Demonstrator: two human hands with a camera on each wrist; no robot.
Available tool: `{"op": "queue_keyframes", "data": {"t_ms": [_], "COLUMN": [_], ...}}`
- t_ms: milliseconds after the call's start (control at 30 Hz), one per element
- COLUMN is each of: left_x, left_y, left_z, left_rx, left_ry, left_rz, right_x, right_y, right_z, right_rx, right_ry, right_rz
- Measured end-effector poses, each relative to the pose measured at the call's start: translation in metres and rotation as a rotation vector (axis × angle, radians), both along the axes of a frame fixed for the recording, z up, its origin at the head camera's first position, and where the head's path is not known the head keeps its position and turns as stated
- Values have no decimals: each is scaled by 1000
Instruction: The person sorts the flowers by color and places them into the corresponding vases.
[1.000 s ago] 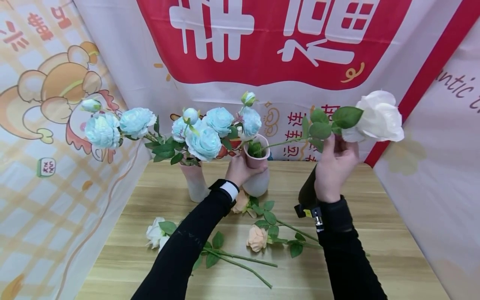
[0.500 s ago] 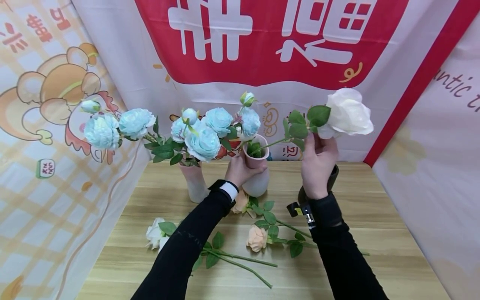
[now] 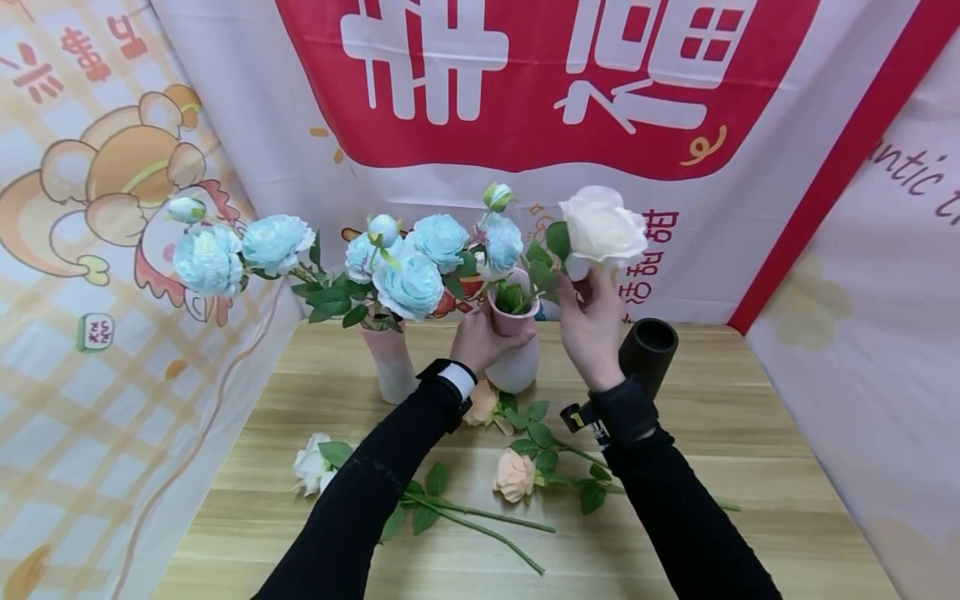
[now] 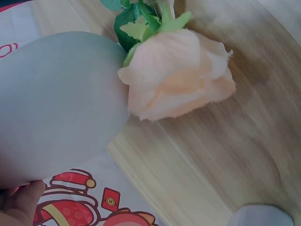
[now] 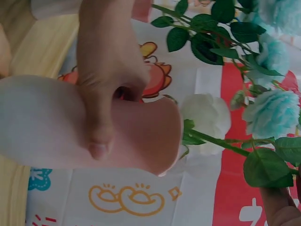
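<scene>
My left hand grips the neck of a pink-and-white vase with a rounded base. In the right wrist view, the thumb wraps the pink part of that vase. My right hand pinches a white rose just under its bloom. The rose's green stem runs into the vase's mouth, its lower end hidden inside. Behind the mouth shows another white rose. A peach rose lies against the vase's base in the left wrist view.
Pale blue flowers fill a second pink-and-white vase on the left. A black cylindrical vase stands right. In front, a peach rose and a white rose lie with loose stems on the wooden table.
My right hand has moved left with the white rose, bringing its bloom close to the vase and its stem deeper inside. The black vase has come into view. My left hand stays put.
</scene>
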State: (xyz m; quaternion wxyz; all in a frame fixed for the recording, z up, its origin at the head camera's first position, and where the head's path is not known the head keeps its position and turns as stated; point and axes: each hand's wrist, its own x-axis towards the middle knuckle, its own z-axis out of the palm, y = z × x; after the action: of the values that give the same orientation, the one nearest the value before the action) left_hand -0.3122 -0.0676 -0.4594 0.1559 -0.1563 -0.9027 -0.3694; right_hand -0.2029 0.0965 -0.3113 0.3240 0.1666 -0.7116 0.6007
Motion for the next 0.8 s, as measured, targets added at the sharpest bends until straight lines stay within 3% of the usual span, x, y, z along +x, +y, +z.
{"op": "queue_keyframes", "data": {"t_ms": [267,467,800], "left_x": [-6,-9,-7], "left_y": [-3,0,5], "left_z": [-4,-8,-8], "left_rx": [125,201,71], "left_ry": [-55,-122,-156], "left_rz": [-43,-15,-11], "right_x": [-35,-46,-50], "right_y": [2,0,-7], "right_z": [-25,-36,-50], "right_rx": [119,181,235], "right_ry": [-32,-108,-133], "right_rz": [18,-23,-29]}}
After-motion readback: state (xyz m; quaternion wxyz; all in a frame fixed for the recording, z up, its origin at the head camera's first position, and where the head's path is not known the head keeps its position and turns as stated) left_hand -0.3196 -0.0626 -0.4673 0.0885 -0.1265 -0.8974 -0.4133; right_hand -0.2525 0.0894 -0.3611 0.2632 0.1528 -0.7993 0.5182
